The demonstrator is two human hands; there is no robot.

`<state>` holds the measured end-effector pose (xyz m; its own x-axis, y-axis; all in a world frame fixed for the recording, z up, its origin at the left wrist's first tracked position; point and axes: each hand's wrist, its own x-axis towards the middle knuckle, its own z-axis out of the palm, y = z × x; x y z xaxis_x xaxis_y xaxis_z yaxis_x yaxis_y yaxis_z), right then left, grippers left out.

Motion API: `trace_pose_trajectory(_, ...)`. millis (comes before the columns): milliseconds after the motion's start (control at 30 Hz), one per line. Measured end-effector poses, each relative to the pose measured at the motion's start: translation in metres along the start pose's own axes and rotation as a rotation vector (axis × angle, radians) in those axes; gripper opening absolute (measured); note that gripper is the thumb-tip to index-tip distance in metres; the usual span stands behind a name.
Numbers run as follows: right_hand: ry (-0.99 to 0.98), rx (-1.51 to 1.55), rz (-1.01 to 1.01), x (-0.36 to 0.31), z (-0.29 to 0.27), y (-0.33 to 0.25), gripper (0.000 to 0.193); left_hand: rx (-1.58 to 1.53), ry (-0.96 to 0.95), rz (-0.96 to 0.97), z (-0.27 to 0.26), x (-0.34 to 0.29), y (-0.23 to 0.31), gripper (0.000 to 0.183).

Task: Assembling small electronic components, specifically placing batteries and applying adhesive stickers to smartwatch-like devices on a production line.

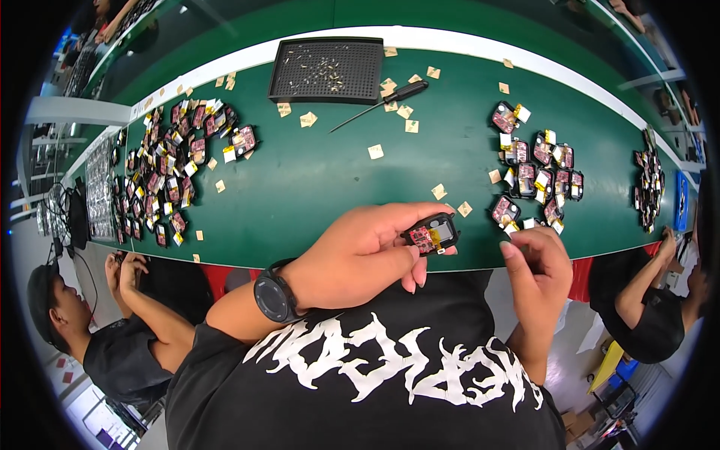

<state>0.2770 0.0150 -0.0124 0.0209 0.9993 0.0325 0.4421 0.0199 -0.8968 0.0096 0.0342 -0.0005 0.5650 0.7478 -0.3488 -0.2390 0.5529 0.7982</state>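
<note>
My left hand (364, 251) grips a small black device housing (451, 233) between thumb and fingers, tilted near the front edge of the table. Inside the housing a red circuit board (421, 238) shows, with a strip of yellow tape beside it. To its right, my right hand (541, 268) is raised with the fingers curled and the thumb close to the index fingertip. Anything pinched there is too small to make out. Just beyond those fingertips lies a group of similar open housings (527, 180) with red boards and white, yellow-taped parts.
A larger heap of such housings (154, 184) covers the left of the green table (315, 180). At the back stand a black tray (289, 90) of small metal pieces and a screwdriver (405, 92). Paper squares (376, 152) lie scattered. Co-workers sit at both sides.
</note>
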Motion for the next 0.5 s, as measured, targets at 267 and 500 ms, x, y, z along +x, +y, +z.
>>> trace_pose_trajectory(267, -0.012, -0.481, -0.228, 0.003, 0.006, 0.005, 0.024, 0.414, -0.006, 0.185, -0.009, -0.007, 0.012, 0.054)
trace_pose_trajectory(500, -0.109, -0.747, -0.284, 0.012, 0.019, 0.0, 0.031, 0.636, 0.21, 0.24, -0.016, -0.017, 0.011, 0.04)
